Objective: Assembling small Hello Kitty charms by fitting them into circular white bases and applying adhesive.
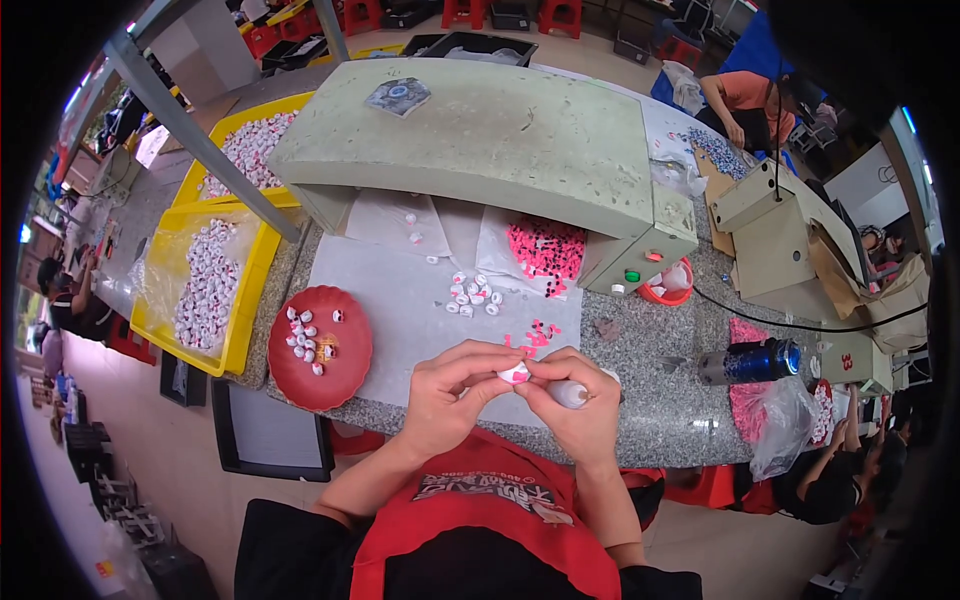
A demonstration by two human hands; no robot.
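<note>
Pinching a small, round white-and-pink piece [514, 374], the fingers of the left hand [440, 398] and right hand [582, 418] meet over a white paper sheet [375, 300]; the right hand also holds a translucent white bottle [570, 394]. Just beyond lie small flat pink pieces [541, 333]; leftward, a red scalloped plate [298, 386] sits on the speckled grey stone worktop [645, 425].

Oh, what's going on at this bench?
A person in a red apron pinches a small white-and-pink piece between the left hand and right hand; the right also holds a whitish bottle. Just beyond, loose pink bits and small white pieces lie on a white sheet. Similar pieces sit on a scalloped red plate to the left, and heaps fill a yellow tray past it.
</note>
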